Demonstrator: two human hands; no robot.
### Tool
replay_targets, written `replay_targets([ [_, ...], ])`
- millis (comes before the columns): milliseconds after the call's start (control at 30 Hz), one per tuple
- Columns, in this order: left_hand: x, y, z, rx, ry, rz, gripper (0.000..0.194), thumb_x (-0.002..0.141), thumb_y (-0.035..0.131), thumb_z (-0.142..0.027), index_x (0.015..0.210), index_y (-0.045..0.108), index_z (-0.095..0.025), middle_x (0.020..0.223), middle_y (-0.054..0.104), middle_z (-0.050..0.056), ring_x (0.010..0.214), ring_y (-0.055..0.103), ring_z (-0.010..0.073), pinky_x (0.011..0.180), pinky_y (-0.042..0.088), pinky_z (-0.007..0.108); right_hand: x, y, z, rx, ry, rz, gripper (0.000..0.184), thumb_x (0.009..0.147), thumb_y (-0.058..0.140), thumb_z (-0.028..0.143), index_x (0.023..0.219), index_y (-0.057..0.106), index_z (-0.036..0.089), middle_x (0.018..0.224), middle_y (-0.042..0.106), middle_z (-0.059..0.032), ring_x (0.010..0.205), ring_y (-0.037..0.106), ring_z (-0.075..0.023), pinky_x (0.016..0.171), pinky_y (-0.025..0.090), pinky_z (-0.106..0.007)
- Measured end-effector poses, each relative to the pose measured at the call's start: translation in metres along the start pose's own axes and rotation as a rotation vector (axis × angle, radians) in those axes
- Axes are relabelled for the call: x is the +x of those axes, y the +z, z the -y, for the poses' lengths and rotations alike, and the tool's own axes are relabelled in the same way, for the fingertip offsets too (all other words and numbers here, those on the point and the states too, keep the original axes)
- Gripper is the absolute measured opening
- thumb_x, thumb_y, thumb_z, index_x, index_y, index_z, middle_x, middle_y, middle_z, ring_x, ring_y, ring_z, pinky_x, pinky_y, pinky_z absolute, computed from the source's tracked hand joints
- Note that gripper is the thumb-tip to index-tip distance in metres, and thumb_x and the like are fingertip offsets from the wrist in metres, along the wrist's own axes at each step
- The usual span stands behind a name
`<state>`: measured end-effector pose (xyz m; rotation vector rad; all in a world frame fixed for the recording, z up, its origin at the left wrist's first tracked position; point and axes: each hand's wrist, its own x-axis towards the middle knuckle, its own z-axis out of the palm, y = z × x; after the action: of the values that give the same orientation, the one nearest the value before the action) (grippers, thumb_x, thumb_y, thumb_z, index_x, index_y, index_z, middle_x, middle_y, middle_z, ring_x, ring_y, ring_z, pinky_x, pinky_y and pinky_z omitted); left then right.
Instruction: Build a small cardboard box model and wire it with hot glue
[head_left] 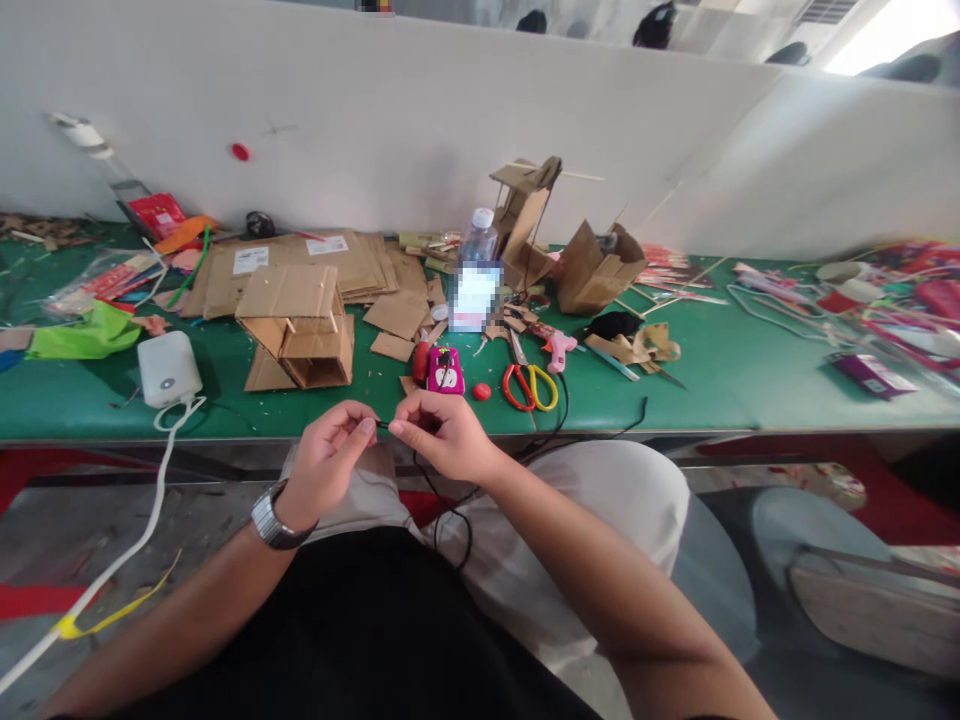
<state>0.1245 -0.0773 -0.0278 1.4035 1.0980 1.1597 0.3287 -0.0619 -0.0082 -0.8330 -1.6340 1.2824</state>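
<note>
Above my lap, at the front edge of the table, my left hand (pixel 330 460) and my right hand (pixel 446 435) come close together. Both pinch a thin black cable (pixel 382 425), and a short bit of it shows between the fingertips. More black cable hangs in a loop below my right hand, over my trousers. Just beyond the hands are a magenta power socket (pixel 446 372), a red bottle cap (pixel 481 392) and scissors (pixel 530 385) with red and yellow handles. A pink glue gun (pixel 559 350) lies to the right of the scissors.
Across the green table (pixel 750 370) stand a small cardboard house (pixel 315 330), an open cardboard box (pixel 600 270) and a water bottle (pixel 480 238). A white charger-like device (pixel 169 368) with a white cord lies left. Cardboard scraps and sticks are scattered about. A grey stool (pixel 795 530) is at right.
</note>
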Motion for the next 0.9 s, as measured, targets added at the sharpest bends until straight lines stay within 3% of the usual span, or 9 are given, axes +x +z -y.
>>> replay_targets([
  [167,0.001,-0.003,0.010,-0.072,-0.031,-0.010,0.031,0.095,0.074,-0.049,0.096,0.071,-0.018,0.081,0.066,0.003,0.077,0.060,0.0149,0.071,0.048,0.026,0.000,0.000,-0.001,-0.001,0.030,-0.043,0.049,0.089,0.078,0.064,0.087,0.063,0.018,0.071,0.054,0.0025,0.061,0.043,-0.0101,0.056,0.037,-0.024],
  [400,0.004,0.002,0.012,-0.333,-0.094,-0.031,0.030,0.091,0.079,-0.048,0.091,0.069,-0.020,0.077,0.062,0.001,0.075,0.057,0.0142,0.072,0.048,0.026,0.001,0.000,-0.003,-0.007,0.036,-0.030,0.047,0.087,0.081,0.062,0.086,0.064,0.018,0.069,0.053,0.0037,0.060,0.042,-0.0097,0.056,0.037,-0.024],
  [600,0.002,0.000,0.015,-0.204,-0.054,0.001,0.029,0.097,0.073,-0.048,0.094,0.069,-0.020,0.083,0.063,0.002,0.080,0.057,0.0148,0.076,0.048,0.027,0.000,0.002,-0.006,-0.003,-0.031,-0.037,0.045,0.095,0.073,0.061,0.090,0.068,0.016,0.075,0.062,-0.0005,0.063,0.049,-0.0112,0.058,0.041,-0.025],
  [767,-0.001,-0.001,0.013,-0.095,-0.019,0.023,0.031,0.101,0.067,-0.049,0.097,0.067,-0.019,0.086,0.062,0.003,0.080,0.059,0.0147,0.076,0.047,0.027,-0.002,0.004,-0.006,0.009,-0.125,0.015,0.041,0.103,0.063,0.055,0.104,0.074,0.016,0.100,0.077,-0.0105,0.090,0.070,-0.0192,0.082,0.056,-0.032],
  [900,-0.003,0.001,0.009,-0.065,-0.013,0.041,0.032,0.101,0.067,-0.051,0.095,0.067,-0.019,0.083,0.062,0.002,0.079,0.059,0.0149,0.074,0.047,0.027,-0.002,0.008,-0.013,0.052,-0.035,-0.035,0.043,0.096,0.072,0.058,0.105,0.073,0.016,0.093,0.075,-0.0073,0.079,0.067,-0.0165,0.071,0.055,-0.028],
])
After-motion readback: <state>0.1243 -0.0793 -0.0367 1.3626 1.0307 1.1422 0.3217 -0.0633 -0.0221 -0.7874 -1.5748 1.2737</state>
